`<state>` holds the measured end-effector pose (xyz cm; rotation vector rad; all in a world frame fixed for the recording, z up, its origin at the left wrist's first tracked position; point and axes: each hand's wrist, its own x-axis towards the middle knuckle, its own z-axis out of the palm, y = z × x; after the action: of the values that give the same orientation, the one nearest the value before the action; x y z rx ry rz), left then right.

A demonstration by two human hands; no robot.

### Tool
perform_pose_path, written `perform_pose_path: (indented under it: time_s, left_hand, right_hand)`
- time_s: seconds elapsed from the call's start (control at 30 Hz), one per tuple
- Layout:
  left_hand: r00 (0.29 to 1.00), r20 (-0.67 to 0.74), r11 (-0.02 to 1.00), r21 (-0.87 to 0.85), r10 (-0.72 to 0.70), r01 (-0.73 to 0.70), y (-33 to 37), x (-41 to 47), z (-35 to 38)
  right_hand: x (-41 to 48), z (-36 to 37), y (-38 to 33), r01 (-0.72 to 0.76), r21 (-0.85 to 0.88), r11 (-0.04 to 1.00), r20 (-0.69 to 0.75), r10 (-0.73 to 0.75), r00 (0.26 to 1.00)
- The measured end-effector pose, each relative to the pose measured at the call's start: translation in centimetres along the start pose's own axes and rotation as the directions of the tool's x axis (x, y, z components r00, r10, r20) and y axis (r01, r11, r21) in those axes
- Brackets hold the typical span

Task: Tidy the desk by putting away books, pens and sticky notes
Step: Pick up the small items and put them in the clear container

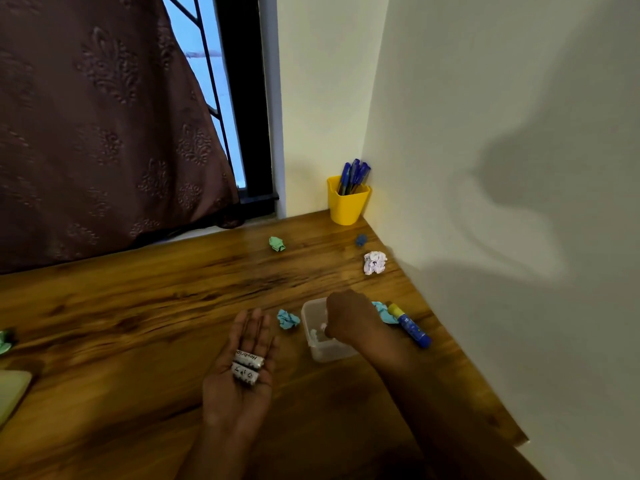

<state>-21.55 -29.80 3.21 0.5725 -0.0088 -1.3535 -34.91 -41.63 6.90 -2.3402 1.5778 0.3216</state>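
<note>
My left hand [242, 362] lies palm up over the wooden desk [138, 306], fingers straight, with two white batteries [247, 367] resting on the palm. My right hand [349, 318] reaches into a small clear plastic box [323, 351], fingers curled downward; a small white thing shows at the fingertips, and whether it is gripped is unclear. Several blue pens [353, 176] stand in a yellow cup [346, 202] in the far corner. Crumpled notes lie around: green [277, 244], white [374, 263], light blue [287, 319], and another light blue [384, 311] beside my right hand.
A blue and yellow glue stick [410, 325] lies by the right wall. A small dark blue scrap [361, 240] sits near the cup. A green crumpled piece [5, 342] and a pale flat object [12, 393] are at the left edge. A brown curtain [104, 133] hangs behind the desk.
</note>
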Motion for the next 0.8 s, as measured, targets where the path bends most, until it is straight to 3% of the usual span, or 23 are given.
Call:
perform_pose_path:
  time_s: [0.13, 0.23, 0.3, 0.4, 0.47, 0.5, 0.6, 0.67, 0.73, 0.8]
  left_hand:
    - [0.999, 0.006, 0.996, -0.073, -0.042, 0.042, -0.3, 0.2, 0.0]
    - [0.995, 0.031, 0.989, -0.111, -0.092, 0.095, -1.0, -0.2, 0.5]
    - [0.99, 0.064, 0.985, -0.108, -0.126, 0.133, -1.2, -0.5, 0.7]
    - [0.943, 0.25, 0.959, -0.124, -0.22, 0.256, -1.6, -1.2, 1.8]
    - [0.957, 0.141, 0.959, -0.097, -0.253, 0.268, -2.1, -0.7, 1.4]
    - [0.955, -0.011, 0.95, -0.1, -0.297, 0.294, -2.1, -0.9, 0.5]
    - [0.968, -0.001, 0.968, -0.018, -0.249, 0.249, -1.3, -1.9, -0.2]
    - [0.976, -0.004, 0.976, 0.028, -0.218, 0.218, -2.1, -1.4, 0.3]
    - [0.967, 0.122, 0.963, -0.121, -0.226, 0.24, -1.7, -1.2, 1.2]
    - [0.961, 0.225, 0.96, -0.19, -0.161, 0.205, -1.3, -1.0, 2.0]
  right_hand:
    - [0.6, 0.3, 0.0, -0.008, 0.106, 0.994, 0.118, -0.005, 0.993]
    - [-1.6, -1.7, 0.5, 0.021, 0.244, 0.97, -0.023, -0.016, 1.0]
    - [-4.1, -3.0, -0.3, 0.145, 0.331, 0.932, -0.129, -0.107, 0.986]
    - [-7.4, -3.3, -2.8, 0.3, 0.405, 0.864, -0.117, -0.277, 0.954]
    - [-8.1, -2.8, -3.6, 0.302, 0.469, 0.83, -0.114, -0.283, 0.952]
    - [-8.2, -2.6, -3.7, 0.305, 0.47, 0.829, -0.127, -0.278, 0.952]
    - [-8.5, -2.5, -3.9, 0.361, 0.333, 0.871, -0.128, -0.338, 0.932]
    - [-8.6, -3.2, -3.5, 0.365, 0.333, 0.869, -0.113, -0.348, 0.931]
    - [-7.9, -4.0, -1.9, 0.273, 0.343, 0.899, -0.141, -0.237, 0.961]
    - [-6.2, -4.4, 0.2, 0.127, 0.203, 0.971, -0.2, -0.086, 0.976]
